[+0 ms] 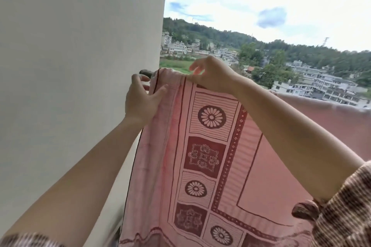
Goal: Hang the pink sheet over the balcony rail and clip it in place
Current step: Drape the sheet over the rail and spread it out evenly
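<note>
The pink sheet, printed with dark red flower and square patterns, hangs draped over the balcony rail. Only the rail's dark end shows, beside the wall; the rest lies under the cloth. My left hand holds the sheet's left edge just below the rail, thumb on the front and fingers curled behind the hem. My right hand rests on the top fold over the rail, fingers bent down onto the cloth. No clip is visible.
A white wall stands close on the left, right up against the rail's end. Beyond the rail is open air, with buildings and green hills far below. My patterned sleeves show at the bottom corners.
</note>
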